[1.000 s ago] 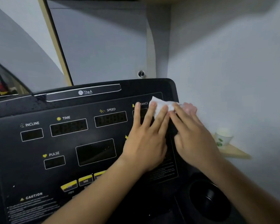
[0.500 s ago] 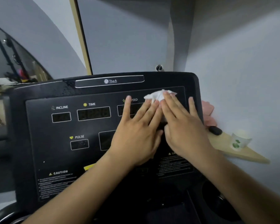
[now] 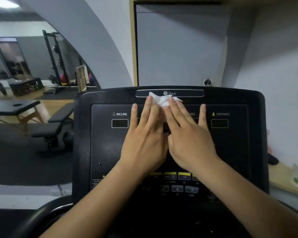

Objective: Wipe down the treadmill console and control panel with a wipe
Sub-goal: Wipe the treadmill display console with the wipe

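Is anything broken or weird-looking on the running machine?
Nothing looks broken. The crumpled white wipe is bunched, not flat, under the fingertips of the left hand and right hand, and pale specks dot the left side of the black treadmill console.

Wipe [image 3: 160, 100] on console [image 3: 230, 152] top (ctr); shelf [image 3: 279, 176] rt

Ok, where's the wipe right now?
In the head view, the wipe sits top centre on the console, pressed under the left hand and right hand, overlapping the logo strip.
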